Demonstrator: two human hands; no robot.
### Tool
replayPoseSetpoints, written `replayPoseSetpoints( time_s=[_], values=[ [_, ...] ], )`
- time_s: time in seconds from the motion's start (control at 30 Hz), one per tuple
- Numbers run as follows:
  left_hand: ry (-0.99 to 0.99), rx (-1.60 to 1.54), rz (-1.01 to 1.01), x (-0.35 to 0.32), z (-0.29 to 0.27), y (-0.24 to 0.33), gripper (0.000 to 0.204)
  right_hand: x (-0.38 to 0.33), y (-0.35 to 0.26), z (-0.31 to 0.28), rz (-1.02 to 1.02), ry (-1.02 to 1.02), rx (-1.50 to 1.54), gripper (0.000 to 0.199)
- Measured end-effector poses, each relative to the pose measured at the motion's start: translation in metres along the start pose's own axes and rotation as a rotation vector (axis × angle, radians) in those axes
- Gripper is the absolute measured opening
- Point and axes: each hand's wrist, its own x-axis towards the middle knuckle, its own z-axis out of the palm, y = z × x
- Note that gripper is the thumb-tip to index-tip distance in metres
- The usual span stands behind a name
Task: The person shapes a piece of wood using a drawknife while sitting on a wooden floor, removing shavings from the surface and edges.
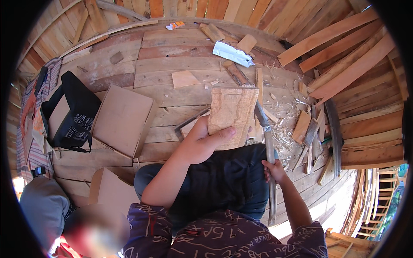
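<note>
My left hand point(205, 139) is closed on a flat, pale wooden board point(233, 112), its thumb across the face near the lower end. The board stands tilted up above my lap. My right hand point(275, 170) wraps round the grey handle of a long-handled knife point(269, 148). Its dark blade runs up beside the board's right edge; whether the two touch I cannot tell. Part of the blade is hidden behind the board. Beyond the board's upper end lies a piece of log point(235, 73) with bark on it.
Curled shavings point(284, 139) and wood offcuts point(301, 127) litter the plank floor on the right. Long planks point(340, 60) lean at the far right. A cardboard box point(124, 114) and a black bag point(79, 120) stand at left. Another person point(43, 198) is at lower left.
</note>
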Motion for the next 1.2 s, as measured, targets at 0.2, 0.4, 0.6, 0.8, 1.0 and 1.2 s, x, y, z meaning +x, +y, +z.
replayPoseSetpoints(
  time_s=[0.2, 0.4, 0.6, 0.8, 1.0, 1.2],
  values=[
    [-0.046, -0.104, -0.036, -0.018, 0.024, 0.014, 0.060, 0.000, 0.000, -0.002, 0.011, -0.001, 0.011, 0.034],
    [-0.090, -0.182, -0.062, -0.033, 0.032, 0.017, 0.052, -0.001, -0.003, -0.002, 0.029, -0.021, 0.022, 0.033],
    [-0.096, -0.205, -0.053, -0.033, 0.036, 0.018, 0.051, 0.001, -0.003, -0.004, 0.026, -0.030, 0.021, 0.034],
    [0.083, 0.529, 0.057, -0.029, 0.038, 0.021, 0.048, 0.001, -0.001, -0.004, 0.020, -0.008, 0.008, 0.035],
    [0.271, 1.169, 0.326, -0.018, 0.028, 0.011, 0.059, 0.001, -0.002, -0.004, 0.029, -0.032, 0.029, 0.034],
    [0.305, 1.011, 0.253, -0.017, 0.032, 0.010, 0.068, 0.003, 0.000, -0.007, 0.048, -0.034, 0.036, 0.034]
  ],
)
